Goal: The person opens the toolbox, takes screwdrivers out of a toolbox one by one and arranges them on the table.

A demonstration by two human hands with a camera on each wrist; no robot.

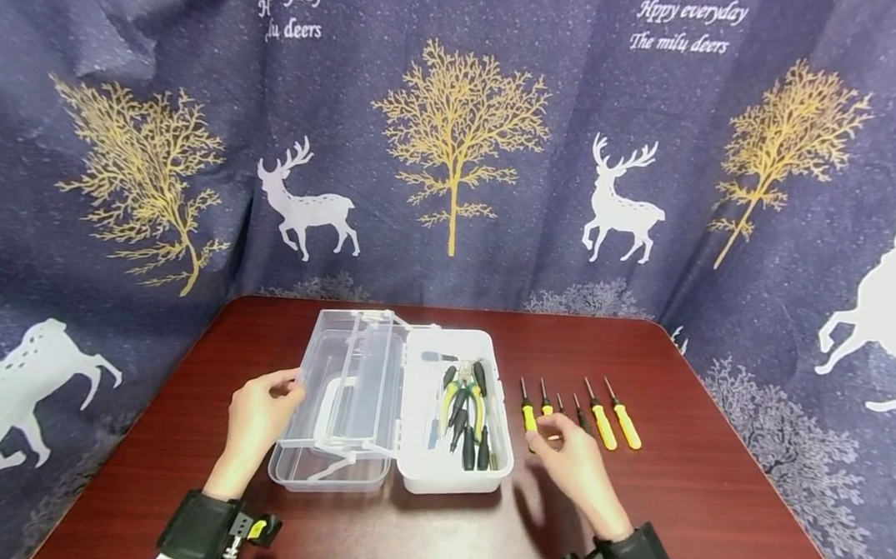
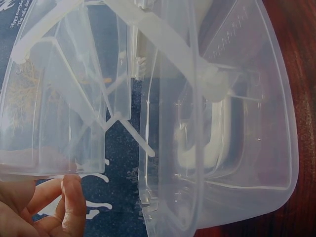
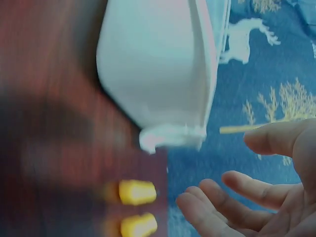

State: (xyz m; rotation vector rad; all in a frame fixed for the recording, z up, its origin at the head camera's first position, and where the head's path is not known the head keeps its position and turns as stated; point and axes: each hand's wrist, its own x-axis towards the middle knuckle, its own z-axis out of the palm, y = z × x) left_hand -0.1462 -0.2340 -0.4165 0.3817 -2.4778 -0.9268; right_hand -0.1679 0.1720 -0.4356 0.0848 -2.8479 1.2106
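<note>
A toolbox with a white base [image 1: 454, 482] lies open, its clear lid [image 1: 289, 473] folded out to the left with clear trays [image 1: 372, 376] raised over it. My left hand [image 1: 257, 415] pinches the outer edge of a clear tray, as the left wrist view shows at the tray's rim [image 2: 49, 174]. Pliers with yellow-and-green handles [image 1: 479, 410] and several black-handled tools [image 1: 469, 449] lie inside the base. My right hand [image 1: 571, 456], fingers loosely bent and holding nothing, hovers over the near ends of a row of screwdrivers [image 1: 625, 427], right of the toolbox.
The screwdrivers, several with yellow handles, lie side by side with shafts toward the far edge of the reddish-brown table [image 1: 709, 491]. Two yellow handles [image 3: 138, 192] show blurred in the right wrist view. A dark blue curtain [image 1: 525, 233] with deer and trees hangs behind.
</note>
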